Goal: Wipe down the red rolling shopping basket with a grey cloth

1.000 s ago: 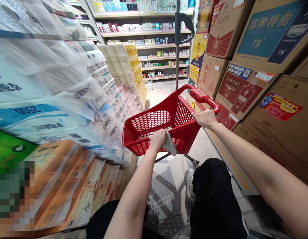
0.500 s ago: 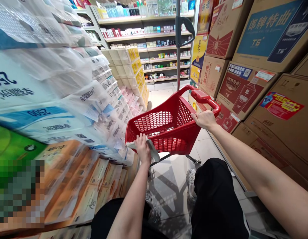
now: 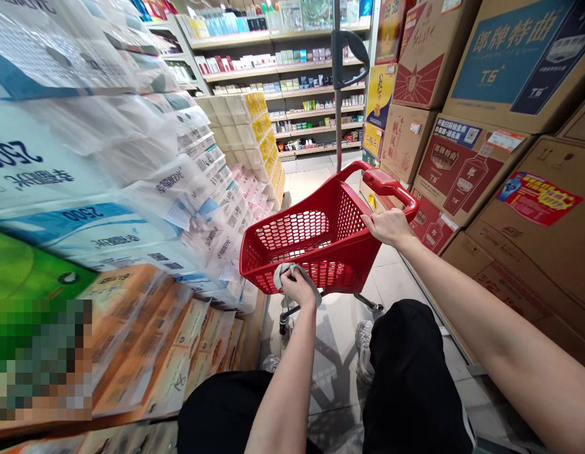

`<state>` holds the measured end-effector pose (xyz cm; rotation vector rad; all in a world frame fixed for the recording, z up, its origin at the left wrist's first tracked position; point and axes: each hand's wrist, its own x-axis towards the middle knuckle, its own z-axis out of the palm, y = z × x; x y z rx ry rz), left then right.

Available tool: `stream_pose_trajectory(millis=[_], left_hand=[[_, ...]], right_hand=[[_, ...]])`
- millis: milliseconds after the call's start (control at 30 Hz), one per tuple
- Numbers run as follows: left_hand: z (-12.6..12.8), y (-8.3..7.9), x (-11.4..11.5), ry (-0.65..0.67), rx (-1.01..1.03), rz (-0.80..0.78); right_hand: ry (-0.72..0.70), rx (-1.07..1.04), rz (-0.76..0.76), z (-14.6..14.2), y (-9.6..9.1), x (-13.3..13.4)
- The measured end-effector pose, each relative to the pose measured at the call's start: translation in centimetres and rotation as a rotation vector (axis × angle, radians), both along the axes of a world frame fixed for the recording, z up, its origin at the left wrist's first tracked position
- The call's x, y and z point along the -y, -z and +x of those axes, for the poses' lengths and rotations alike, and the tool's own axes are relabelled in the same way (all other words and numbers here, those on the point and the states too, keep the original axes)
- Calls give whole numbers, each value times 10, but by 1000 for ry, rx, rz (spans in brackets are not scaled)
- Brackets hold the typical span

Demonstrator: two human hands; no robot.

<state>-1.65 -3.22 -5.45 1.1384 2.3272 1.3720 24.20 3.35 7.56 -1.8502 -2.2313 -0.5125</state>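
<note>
A red plastic shopping cart (image 3: 339,265) with perforated basket walls stands in front of me on metal legs with casters. My right hand (image 3: 390,227) is closed around the side of its red handle (image 3: 385,183). Against the outer face of the basket's near side, my left hand (image 3: 296,287) is closed on a pale grey-green cloth (image 3: 315,290), which bunches over the fingers and hangs down past the wrist. The basket's inside shows only its floor and holed walls. A tall grey pole with a loop grip (image 3: 351,60) rises behind the handle.
Stacked plastic-wrapped tissue packs (image 3: 98,170) rise close on the left, above orange packs (image 3: 145,353). Cardboard cartons (image 3: 467,170) line the right side. Shelves of small boxed goods (image 3: 283,69) stand at the back. Pale floor tiles (image 3: 330,372) lie between my legs.
My left hand has slid right along the basket's near side from its front corner, and the cloth is now bunched up in it. My right hand stays on the handle.
</note>
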Motion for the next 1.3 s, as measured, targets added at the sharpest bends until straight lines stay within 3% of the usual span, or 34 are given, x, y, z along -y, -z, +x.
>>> stream_pose_trajectory(millis=[100, 200, 433, 600, 767, 833, 933, 1067, 1167, 1300], left_hand=[[19, -2, -6, 11, -11, 65], [34, -4, -12, -68, -10, 85], [55, -8, -13, -36, 28, -56], [81, -17, -15, 108, -13, -80], [138, -12, -20, 293, 84, -70], [156, -8, -21, 341, 183, -27], [166, -8, -23, 282, 389, 69], [163, -24, -29, 228, 687, 212], [162, -38, -34, 252, 1040, 244], [155, -42, -33, 226, 1363, 272]], right_hand=[[4, -12, 1, 0, 1, 0], [-6, -17, -1, 0, 3, -1], [-20, 0, 7, 1, 3, 1], [-18, 13, 9, 1, 3, 4], [-49, 8, -8, -2, -1, 9], [-55, -1, -17, -2, -3, 10], [-61, -4, -28, -2, -3, 9], [-67, 7, -13, 0, -2, 7], [-62, 8, -6, -1, -3, 8], [-71, 20, -3, -3, -3, 10]])
